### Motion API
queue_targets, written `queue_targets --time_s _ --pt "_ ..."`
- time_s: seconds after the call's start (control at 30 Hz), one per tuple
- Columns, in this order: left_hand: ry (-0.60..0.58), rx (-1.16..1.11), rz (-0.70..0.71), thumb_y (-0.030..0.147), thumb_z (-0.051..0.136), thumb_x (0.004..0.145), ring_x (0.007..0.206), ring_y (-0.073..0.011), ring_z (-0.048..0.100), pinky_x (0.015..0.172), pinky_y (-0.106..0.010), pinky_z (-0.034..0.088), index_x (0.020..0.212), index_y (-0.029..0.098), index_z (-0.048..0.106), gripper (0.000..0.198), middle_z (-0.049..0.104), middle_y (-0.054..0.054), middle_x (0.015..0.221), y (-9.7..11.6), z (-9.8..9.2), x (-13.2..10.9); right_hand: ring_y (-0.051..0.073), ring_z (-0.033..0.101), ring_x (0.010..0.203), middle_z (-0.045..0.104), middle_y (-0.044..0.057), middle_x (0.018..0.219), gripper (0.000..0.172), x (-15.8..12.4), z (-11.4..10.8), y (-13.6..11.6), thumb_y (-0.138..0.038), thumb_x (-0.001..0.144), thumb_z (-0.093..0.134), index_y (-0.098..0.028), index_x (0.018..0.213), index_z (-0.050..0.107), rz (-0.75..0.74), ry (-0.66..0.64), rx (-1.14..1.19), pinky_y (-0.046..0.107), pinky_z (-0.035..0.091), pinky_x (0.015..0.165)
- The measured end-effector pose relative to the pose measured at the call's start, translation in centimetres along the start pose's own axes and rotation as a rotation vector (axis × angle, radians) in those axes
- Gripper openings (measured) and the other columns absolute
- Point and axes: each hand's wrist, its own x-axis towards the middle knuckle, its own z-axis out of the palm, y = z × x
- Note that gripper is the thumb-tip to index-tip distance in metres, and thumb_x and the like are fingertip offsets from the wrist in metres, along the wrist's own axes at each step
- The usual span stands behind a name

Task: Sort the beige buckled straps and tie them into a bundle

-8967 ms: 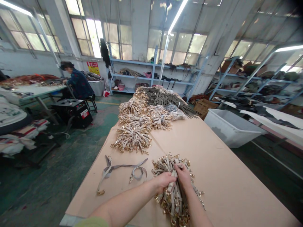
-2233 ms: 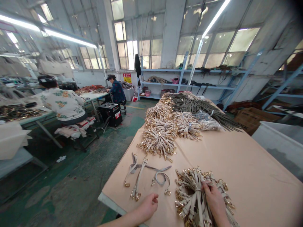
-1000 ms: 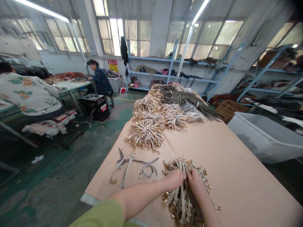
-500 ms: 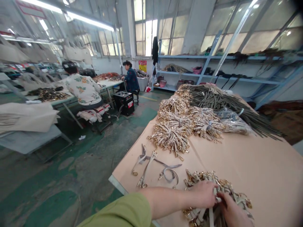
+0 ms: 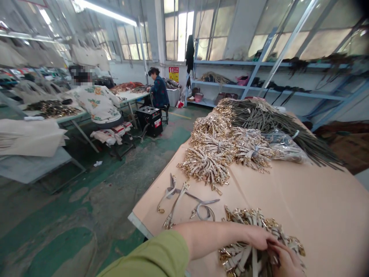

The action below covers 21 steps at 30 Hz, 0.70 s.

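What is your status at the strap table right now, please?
Left hand and right hand both gripping strap bundle. Loose straps lie beside it. Nothing blocking.

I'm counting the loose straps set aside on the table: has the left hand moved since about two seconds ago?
Yes. The left hand was near the loose straps by the table's edge; it now rests on the strap bundle, beside the right hand.

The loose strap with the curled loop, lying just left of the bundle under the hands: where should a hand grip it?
Probably at the curled loop, from above: it arches off the table, clear of the bundle and both hands.
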Motion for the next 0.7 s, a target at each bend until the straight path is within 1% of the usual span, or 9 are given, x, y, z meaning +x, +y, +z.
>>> queue_targets --time_s 0.1,0.17,0.23,0.3,0.4,0.43,0.53,0.6,0.7 --pt "0.089 0.272 0.041 0.013 0.045 0.076 0.092 -0.0196 0.058 0.066 -0.025 0.049 0.108 0.016 0.057 0.034 0.063 -0.005 0.1 0.5 0.0 -0.8 0.018 0.056 0.066 0.059 0.009 0.082 0.032 0.1 -0.5 -0.2 -0.042 0.088 0.032 -0.018 0.082 0.052 0.119 -0.033 -0.078 0.029 0.043 0.058" --pt "0.182 0.39 0.074 0.017 0.044 0.079 0.09 -0.0225 0.059 0.063 -0.03 0.051 0.095 0.016 0.06 0.023 0.063 -0.006 0.095 1.0 -0.1 -1.8 0.018 0.052 0.06 0.057 0.006 0.076 0.037 0.1 -0.7 -0.1 -0.046 0.088 0.031 -0.02 0.075 0.052 0.148 -0.115 -0.141 0.03 0.038 0.053" --pt "0.241 0.466 0.076 0.015 0.042 0.08 0.086 -0.0237 0.06 0.062 -0.034 0.053 0.086 0.013 0.061 0.02 0.063 -0.008 0.091 1.4 -0.2 -2.6 0.018 0.049 0.06 0.056 0.004 0.072 0.037 0.4 -1.0 -0.1 -0.046 0.088 0.031 -0.021 0.068 0.05 0.153 -0.218 -0.173 0.031 0.035 0.055" --pt "0.278 0.494 0.071 0.014 0.041 0.08 0.083 -0.0236 0.061 0.064 -0.037 0.054 0.084 0.012 0.061 0.021 0.064 -0.009 0.088 1.4 -0.1 -2.9 0.02 0.049 0.064 0.056 0.004 0.071 0.036 0.7 -1.4 -0.2 -0.043 0.088 0.032 -0.021 0.066 0.05 0.172 -0.297 -0.191 0.032 0.034 0.061" --pt "0.239 0.436 -0.054 0.015 0.044 0.078 0.082 -0.0234 0.062 0.068 -0.037 0.054 0.085 0.012 0.061 0.019 0.065 -0.01 0.088 0.5 0.5 -2.8 0.021 0.051 0.074 0.057 0.004 0.073 0.034 1.1 -2.2 -0.3 -0.041 0.088 0.033 -0.021 0.068 0.052 0.269 -0.383 -0.254 0.034 0.033 0.069" --pt "0.19 0.4 -0.145 0.014 0.046 0.075 0.084 -0.0238 0.062 0.069 -0.037 0.053 0.085 0.012 0.062 0.018 0.066 -0.01 0.089 0.0 0.8 -2.8 0.022 0.052 0.076 0.058 0.005 0.075 0.034 1.0 -2.4 -0.2 -0.04 0.088 0.033 -0.021 0.069 0.053 0.335 -0.415 -0.278 0.034 0.033 0.07" --pt "0.155 0.369 -0.252 0.012 0.048 0.072 0.081 -0.0268 0.063 0.069 -0.038 0.053 0.084 0.01 0.062 0.019 0.066 -0.013 0.086 -1.6 1.9 -2.8 0.021 0.053 0.08 0.06 0.006 0.081 0.037 0.3 -3.0 0.2 -0.04 0.089 0.028 -0.02 0.072 0.054 0.585 -0.499 -0.272 0.033 0.033 0.068" --pt "0.151 0.351 -0.298 0.011 0.046 0.073 0.081 -0.0271 0.063 0.069 -0.038 0.053 0.086 0.01 0.062 0.021 0.066 -0.014 0.087 -2.2 2.7 -2.7 0.021 0.053 0.082 0.059 0.007 0.086 0.041 -0.3 -3.0 0.7 -0.042 0.09 0.023 -0.02 0.076 0.056 0.74 -0.542 -0.171 0.032 0.034 0.068" --pt "0.141 0.309 -0.334 0.015 0.044 0.076 0.081 -0.0257 0.064 0.067 -0.035 0.053 0.087 0.013 0.061 0.02 0.066 -0.012 0.088 -2.5 3.8 -2.5 0.021 0.053 0.09 0.058 0.009 0.096 0.045 -1.1 -2.3 1.8 -0.046 0.088 0.02 -0.02 0.085 0.057 0.93 -0.583 0.048 0.031 0.038 0.074"
